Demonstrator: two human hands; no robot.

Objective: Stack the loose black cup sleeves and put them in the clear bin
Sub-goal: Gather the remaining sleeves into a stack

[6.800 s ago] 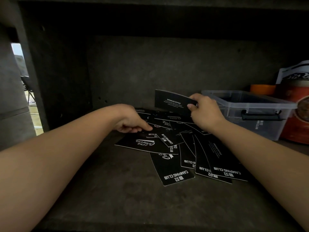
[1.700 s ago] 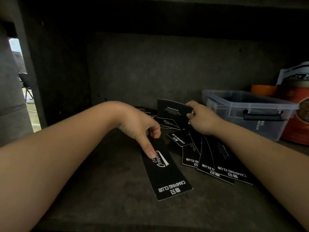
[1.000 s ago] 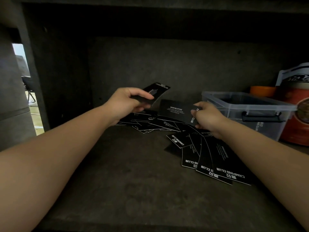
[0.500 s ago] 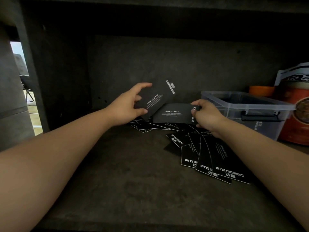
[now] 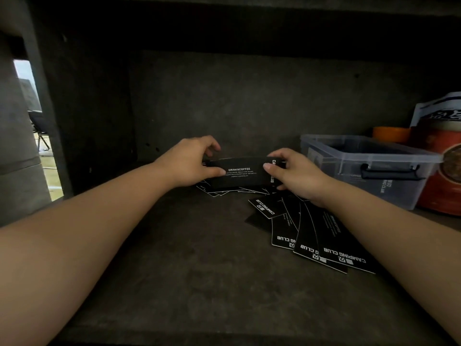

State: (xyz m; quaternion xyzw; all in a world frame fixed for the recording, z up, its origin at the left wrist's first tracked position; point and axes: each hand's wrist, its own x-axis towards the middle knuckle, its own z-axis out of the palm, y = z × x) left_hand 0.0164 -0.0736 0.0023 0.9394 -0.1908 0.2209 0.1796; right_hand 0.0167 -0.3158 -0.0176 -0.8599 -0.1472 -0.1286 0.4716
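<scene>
A small stack of flat black cup sleeves (image 5: 240,174) with white "DRINK&COFFEE" print is held above the shelf between both hands. My left hand (image 5: 192,162) pinches its left end, thumb in front. My right hand (image 5: 294,172) grips its right end. Several loose black sleeves (image 5: 321,236) marked "CAMPING CLUB" lie fanned on the dark shelf under my right forearm, and a few more (image 5: 217,192) lie below the held stack. The clear bin (image 5: 369,171) with a black handle stands at the right, open on top.
I am reaching into a dark shelf compartment (image 5: 189,270) with a back wall and a left side wall. An orange and red container (image 5: 446,171) and a white package stand right of the bin. An orange object (image 5: 391,134) sits behind the bin.
My left hand has brought the sleeve it lifted over to the right-hand stack and laid it against it. Both hands now hold the stack level.
</scene>
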